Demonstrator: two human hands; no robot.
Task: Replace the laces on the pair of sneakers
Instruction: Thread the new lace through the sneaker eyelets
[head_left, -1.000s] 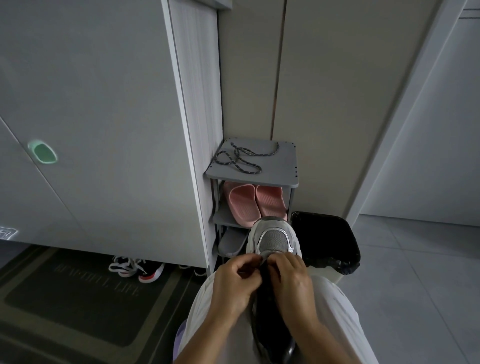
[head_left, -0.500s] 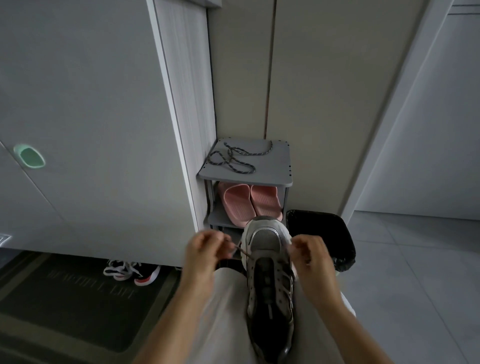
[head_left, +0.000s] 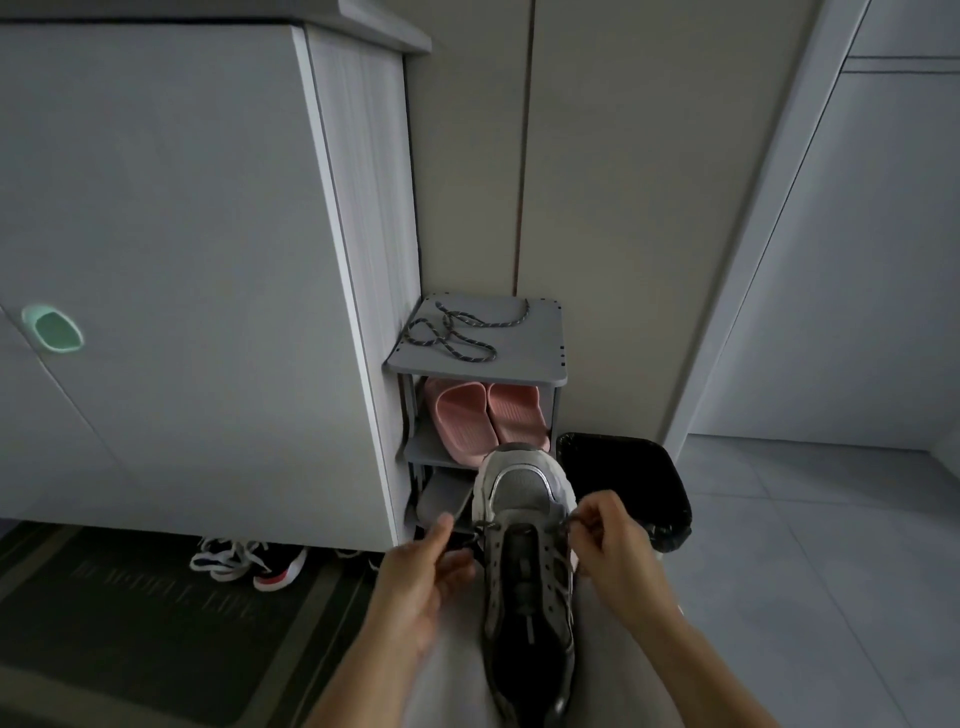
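Note:
A grey and white sneaker lies on my lap with its toe pointing away. A dark lace is threaded through the eyelets nearest the toe. My right hand pinches the lace's right end just beside the shoe. My left hand is to the left of the shoe, thumb up and fingers relaxed; the lace's left end lies close to its fingertips. A second speckled dark lace lies coiled on top of the small grey shoe rack.
Pink slippers sit on the rack's middle shelf. A black-lined bin stands right of the rack. A large grey cabinet fills the left, with black, white and red sneakers under it and a dark doormat in front.
My hands went from together at the toe eyelets to pulled apart with the lace ends. My left hand has since loosened and dropped, and the right hand came in to the shoe.

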